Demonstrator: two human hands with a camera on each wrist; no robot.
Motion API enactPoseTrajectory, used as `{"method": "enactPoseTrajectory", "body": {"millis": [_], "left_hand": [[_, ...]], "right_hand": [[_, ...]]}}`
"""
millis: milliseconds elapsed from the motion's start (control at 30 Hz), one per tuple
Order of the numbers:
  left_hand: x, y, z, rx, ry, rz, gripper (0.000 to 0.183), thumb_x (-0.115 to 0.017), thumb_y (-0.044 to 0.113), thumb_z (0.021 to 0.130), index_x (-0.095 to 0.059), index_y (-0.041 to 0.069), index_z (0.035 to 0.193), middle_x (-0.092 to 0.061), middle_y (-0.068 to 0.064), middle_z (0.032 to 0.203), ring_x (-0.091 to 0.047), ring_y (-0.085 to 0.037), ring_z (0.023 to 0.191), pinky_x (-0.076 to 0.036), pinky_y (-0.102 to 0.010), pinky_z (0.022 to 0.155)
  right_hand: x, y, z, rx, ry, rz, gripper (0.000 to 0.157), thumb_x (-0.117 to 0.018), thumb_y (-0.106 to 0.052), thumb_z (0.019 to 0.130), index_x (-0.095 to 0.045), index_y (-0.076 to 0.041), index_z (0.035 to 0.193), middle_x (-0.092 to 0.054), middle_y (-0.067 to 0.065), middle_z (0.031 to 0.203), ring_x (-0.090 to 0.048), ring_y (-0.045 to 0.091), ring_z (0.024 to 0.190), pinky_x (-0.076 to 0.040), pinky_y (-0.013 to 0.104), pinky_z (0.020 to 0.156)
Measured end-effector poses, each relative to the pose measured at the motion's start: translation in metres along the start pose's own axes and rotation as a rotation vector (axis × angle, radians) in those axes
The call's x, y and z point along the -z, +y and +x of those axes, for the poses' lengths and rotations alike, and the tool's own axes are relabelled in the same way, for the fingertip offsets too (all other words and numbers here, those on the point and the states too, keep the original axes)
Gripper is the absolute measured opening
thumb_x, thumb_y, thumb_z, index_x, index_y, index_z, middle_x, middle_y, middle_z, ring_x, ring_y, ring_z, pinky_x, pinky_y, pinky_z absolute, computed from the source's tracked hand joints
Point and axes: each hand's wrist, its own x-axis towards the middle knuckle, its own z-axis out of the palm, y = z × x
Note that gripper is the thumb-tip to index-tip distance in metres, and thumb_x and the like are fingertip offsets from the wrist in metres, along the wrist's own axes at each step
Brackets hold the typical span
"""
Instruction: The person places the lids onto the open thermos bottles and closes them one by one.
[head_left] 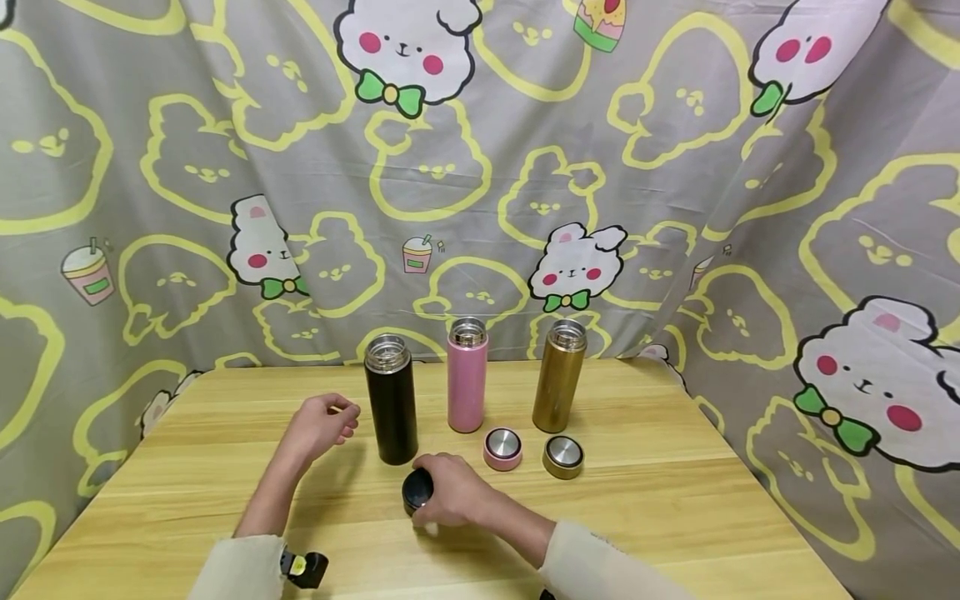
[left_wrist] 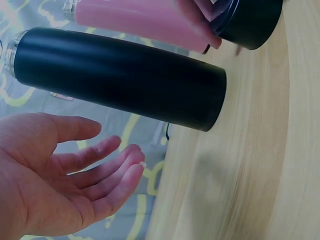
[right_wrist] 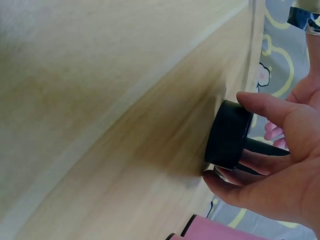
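My right hand [head_left: 456, 493] grips a black bottle lid [head_left: 417, 489] by its rim, between thumb and fingers. In the right wrist view the lid [right_wrist: 229, 135] is at or just above the tabletop; whether it touches I cannot tell. An uncapped black thermos bottle [head_left: 393, 408] stands upright behind the lid, its steel mouth showing. Just left of that bottle, my left hand [head_left: 322, 425] hovers with loosely bent fingers and nothing in it. The left wrist view shows the palm [left_wrist: 75, 175] apart from the black bottle [left_wrist: 120, 75].
An uncapped pink bottle [head_left: 467, 379] and an uncapped gold bottle [head_left: 559, 379] stand upright toward the back of the wooden table [head_left: 675, 517]. In front of them lie a pink lid [head_left: 502, 448] and a gold lid [head_left: 563, 457]. A patterned curtain [head_left: 480, 208] hangs behind.
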Motion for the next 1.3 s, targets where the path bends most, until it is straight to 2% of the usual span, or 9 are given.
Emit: {"method": "enactPoseTrajectory", "body": {"millis": [267, 467, 700, 900, 1033, 1167, 1300], "left_hand": [[-0.001, 0.001, -0.001, 0.001, 0.0, -0.001, 0.028, -0.055, 0.015, 0.101, -0.063, -0.01, 0.111, -0.072, -0.013, 0.088, -0.069, -0.019, 0.077, -0.058, -0.03, 0.068], [0.0, 0.004, -0.001, -0.004, 0.003, -0.003, 0.029, -0.055, 0.017, 0.102, -0.063, -0.009, 0.111, -0.072, -0.011, 0.088, -0.069, -0.019, 0.078, -0.057, -0.029, 0.068], [0.002, 0.008, -0.004, -0.011, 0.022, 0.006, 0.031, -0.056, 0.02, 0.103, -0.063, -0.007, 0.114, -0.072, -0.012, 0.093, -0.067, -0.013, 0.078, -0.058, -0.036, 0.075], [0.006, 0.017, -0.008, -0.021, 0.06, 0.003, 0.032, -0.057, 0.023, 0.102, -0.063, -0.003, 0.12, -0.071, -0.015, 0.103, -0.067, -0.018, 0.087, -0.055, -0.033, 0.077], [0.008, 0.024, -0.011, -0.035, 0.078, -0.018, 0.035, -0.058, 0.026, 0.102, -0.062, -0.001, 0.124, -0.069, -0.021, 0.115, -0.066, -0.027, 0.1, -0.051, -0.032, 0.078], [0.009, 0.029, -0.013, -0.034, 0.093, -0.031, 0.035, -0.058, 0.026, 0.102, -0.061, 0.002, 0.128, -0.066, -0.023, 0.127, -0.062, -0.035, 0.117, -0.049, -0.037, 0.086], [0.01, 0.034, -0.016, -0.04, 0.087, -0.074, 0.037, -0.059, 0.02, 0.101, -0.057, 0.002, 0.134, -0.061, -0.026, 0.134, -0.058, -0.039, 0.126, -0.048, -0.044, 0.095]], "right_hand": [[0.0, 0.001, 0.001, 0.009, 0.008, -0.018, 0.065, -0.09, -0.022, 0.067, -0.065, -0.008, 0.125, -0.068, 0.003, 0.103, -0.059, 0.008, 0.089, -0.05, 0.02, 0.078], [0.003, 0.002, 0.002, -0.007, 0.016, -0.006, 0.066, -0.091, -0.024, 0.066, -0.066, -0.007, 0.125, -0.07, 0.005, 0.104, -0.061, 0.01, 0.09, -0.05, 0.021, 0.078], [0.014, 0.007, 0.002, -0.038, 0.1, 0.037, 0.06, -0.088, -0.026, 0.066, -0.069, -0.008, 0.12, -0.071, 0.005, 0.102, -0.061, 0.014, 0.09, -0.049, 0.023, 0.076], [0.029, 0.012, 0.0, -0.041, 0.16, 0.054, 0.062, -0.087, -0.025, 0.067, -0.067, -0.005, 0.122, -0.072, 0.007, 0.11, -0.065, 0.018, 0.092, -0.051, 0.028, 0.078], [0.04, 0.016, -0.002, -0.048, 0.191, 0.045, 0.061, -0.086, -0.025, 0.07, -0.066, -0.004, 0.124, -0.071, 0.011, 0.115, -0.066, 0.023, 0.098, -0.053, 0.034, 0.08], [0.048, 0.02, -0.003, -0.074, 0.213, 0.048, 0.061, -0.086, -0.026, 0.071, -0.065, -0.005, 0.125, -0.071, 0.012, 0.116, -0.067, 0.026, 0.1, -0.054, 0.04, 0.081], [0.054, 0.025, -0.004, -0.079, 0.226, 0.067, 0.055, -0.086, -0.024, 0.071, -0.065, -0.007, 0.119, -0.071, 0.01, 0.108, -0.067, 0.023, 0.094, -0.054, 0.039, 0.08]]}}
